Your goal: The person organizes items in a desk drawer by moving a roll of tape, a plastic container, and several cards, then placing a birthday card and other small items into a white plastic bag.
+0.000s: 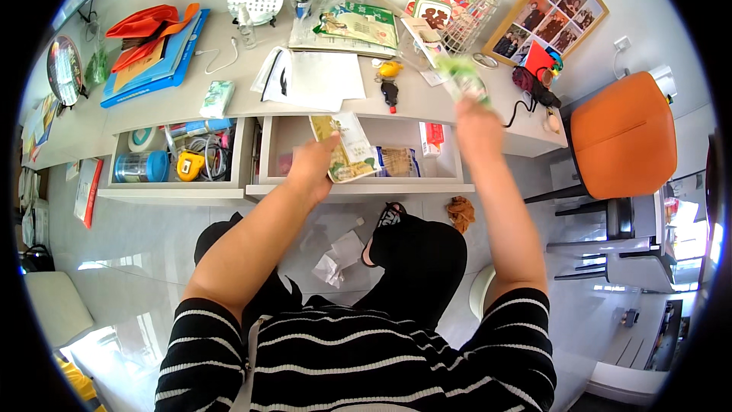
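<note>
Apparently part-done; pale rectangular drawer [427,188] holds blue-edged plastic packet [398,162]; left hand [311,166] grips flat white-and-yellow packet [354,146]; right hand [478,131] grips blurred, seemingly green-and-white packet [463,78]; both unplaced.

Desk top [423,101]: smooth, matt, laminate-like. Drawers [183,194]: same finish.
Left held packet [354,149]: smooth, with a slight sheen, apparently plastic film. Right held packet [465,82]: blurred; finish cannot be determined.
Sheets [328,76], far centre: matt white paper. Folder [145,93], far left: smooth blue plastic. Rack [467,27], far right: thin metal wire. Photo frame [547,11], beside it: smooth, wood-like border. Chair [625,133], right: smooth, leather-like orange covering. Floor [133,240]: glossy, reflective tile. Shirt [328,358], near: striped, ribbed cloth.
</note>
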